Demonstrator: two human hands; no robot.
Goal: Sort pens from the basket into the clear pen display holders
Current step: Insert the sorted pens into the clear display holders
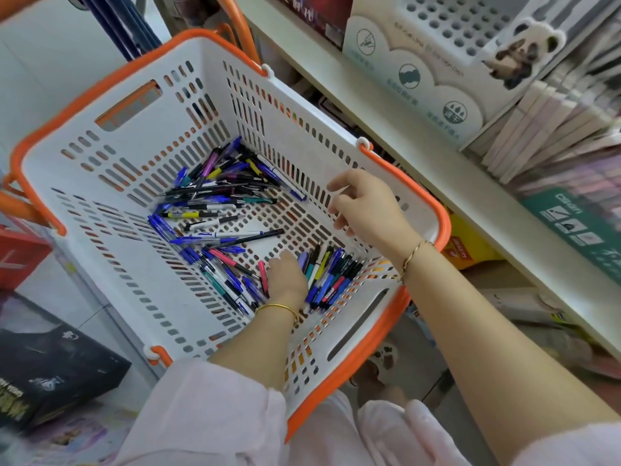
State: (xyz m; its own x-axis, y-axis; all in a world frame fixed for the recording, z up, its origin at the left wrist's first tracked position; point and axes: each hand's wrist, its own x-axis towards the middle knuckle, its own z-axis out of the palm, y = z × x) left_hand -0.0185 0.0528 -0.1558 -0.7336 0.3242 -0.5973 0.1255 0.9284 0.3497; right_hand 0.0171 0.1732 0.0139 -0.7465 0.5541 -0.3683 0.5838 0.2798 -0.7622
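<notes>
pink-sleeved arms reaching into a shopping basket of loose pens

pale pink sleeves [215, 415] fill the bottom edge of the view, and two bare forearms stretch forward from them over a white slotted basket [444, 227] with an orange rim and orange handles.

left hand [285, 275], with a gold bangle [277, 309] on its wrist, is down on the basket floor at the near end. it is seen from the back, so its fingers are hidden and it is not possible to tell whether they grip anything. just right of it, touching the hand, lies a tidy bundle of pens [332, 277], all pointing the same way, in blue, black, pink and white.

right hand [366, 206], with a thin bracelet [411, 257] on its wrist, hangs above the basket's right wall, clear of the pens. its fingers are loosely curled and a little spread, holding nothing.

more pens are scattered on the basket floor: a tangled heap [221, 183] at the far end, and a looser spread [215, 250] near the middle and to the left of the left hand.

to the right of the basket runs a white shelf [437, 156] carrying a pale display box [420, 62] with a panda picture and stacked notebooks [551, 129]. a black box [50, 364] sits at the lower left.
</notes>
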